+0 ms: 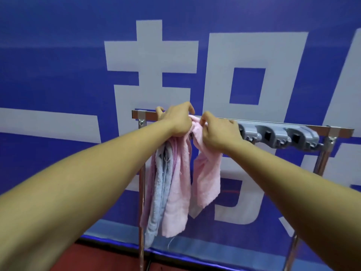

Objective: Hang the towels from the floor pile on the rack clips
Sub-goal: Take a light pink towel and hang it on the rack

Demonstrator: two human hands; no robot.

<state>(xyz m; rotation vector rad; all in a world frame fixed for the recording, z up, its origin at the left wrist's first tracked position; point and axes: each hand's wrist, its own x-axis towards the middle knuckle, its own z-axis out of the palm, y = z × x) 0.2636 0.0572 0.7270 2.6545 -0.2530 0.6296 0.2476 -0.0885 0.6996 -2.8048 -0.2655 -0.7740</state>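
A metal rack (340, 131) stands before a blue wall, with a grey clip strip (273, 134) along its top bar. At the strip's left end, both hands hold a pink towel (207, 178) up against the bar. My left hand (176, 121) grips bunched cloth at the top; my right hand (218, 132) pinches the pink towel's upper edge. Below my left hand hang another pink towel (176, 200) and a light blue towel (158, 194). My hands hide the clips there. The floor pile is out of view.
Three grey clips to the right of my hands hold nothing. The rack's chrome legs (322, 159) run down at left and right. Behind is a blue banner (58, 75) with large white characters. A strip of red floor (97, 259) shows at the bottom.
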